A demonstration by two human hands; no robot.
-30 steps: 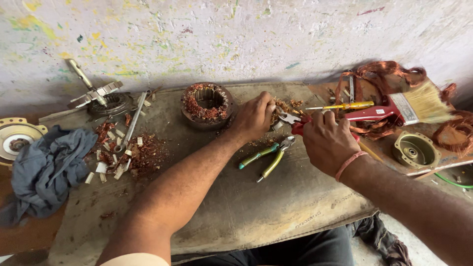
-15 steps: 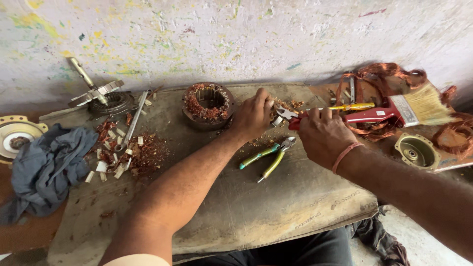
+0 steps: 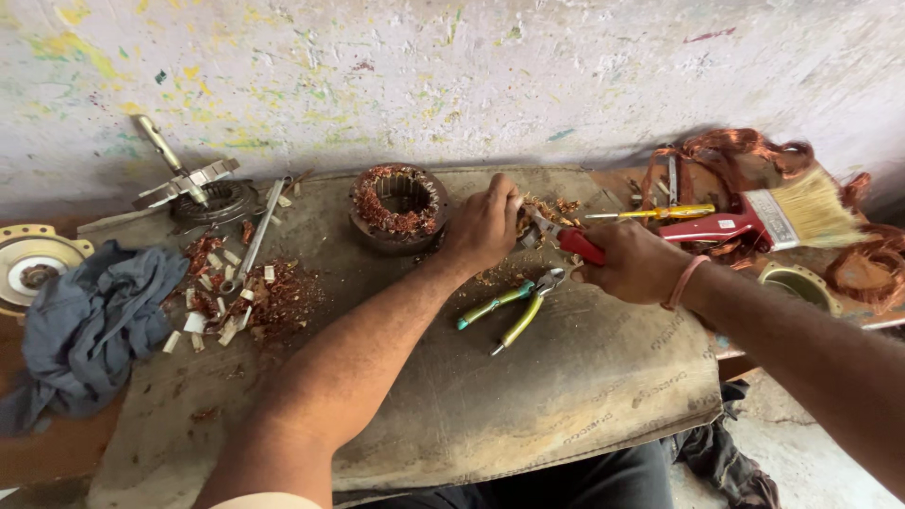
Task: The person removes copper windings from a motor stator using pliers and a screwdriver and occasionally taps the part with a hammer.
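Both hands meet mid-bench: left hand [image 3: 485, 224] pinches a tangled copper wire scrap [image 3: 547, 207] steady, so the right hand [image 3: 633, 264], fist closed round red-handled cutters [image 3: 566, 240], can bite it. Green-handled pliers [image 3: 514, 306] lie just beside (within easy grab).

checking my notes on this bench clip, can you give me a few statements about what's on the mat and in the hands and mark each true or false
1. The right hand holds a red-handled cutting tool. True.
2. The green-and-yellow pliers are held in the left hand. False: they lie loose on the mat, below both hands.
3. The round stator with copper windings sits left of the left hand. True.
4. The paintbrush lies at the left end of the bench. False: it lies at the right, beside the yellow screwdriver.
5. A grey cloth lies at the left edge of the mat. True.
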